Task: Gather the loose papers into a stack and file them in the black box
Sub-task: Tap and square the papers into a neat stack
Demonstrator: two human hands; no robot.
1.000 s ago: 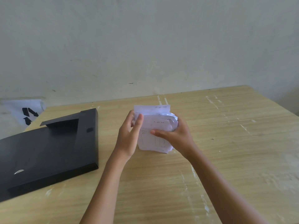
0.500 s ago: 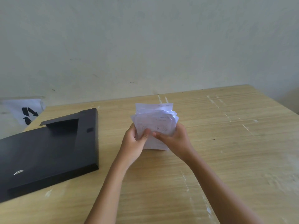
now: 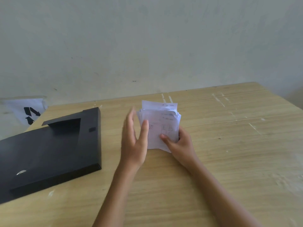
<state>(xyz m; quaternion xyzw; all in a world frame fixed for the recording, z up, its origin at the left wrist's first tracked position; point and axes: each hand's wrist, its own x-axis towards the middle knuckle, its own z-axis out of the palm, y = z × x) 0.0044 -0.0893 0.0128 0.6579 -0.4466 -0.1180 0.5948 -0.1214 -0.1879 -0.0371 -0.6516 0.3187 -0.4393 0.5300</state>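
A small stack of white papers (image 3: 159,122) with handwriting stands on edge on the wooden table (image 3: 229,145), near its middle. My right hand (image 3: 178,143) grips the stack's lower right side, thumb across the front sheet. My left hand (image 3: 135,136) is flat and blurred, fingers straight, right beside the stack's left edge; I cannot tell whether it touches the paper. The black box (image 3: 49,148) lies flat and closed on the table's left part, a flap raised at its far end.
A white bag with black arrow marks (image 3: 29,112) sits beyond the table's far left corner. A pale wall stands behind the table. Bare tabletop stretches to the right of the papers and in front of them.
My left hand has let go of the stack's left side and now stands flat beside it. The stack is held a little more upright, with my right hand still on it.
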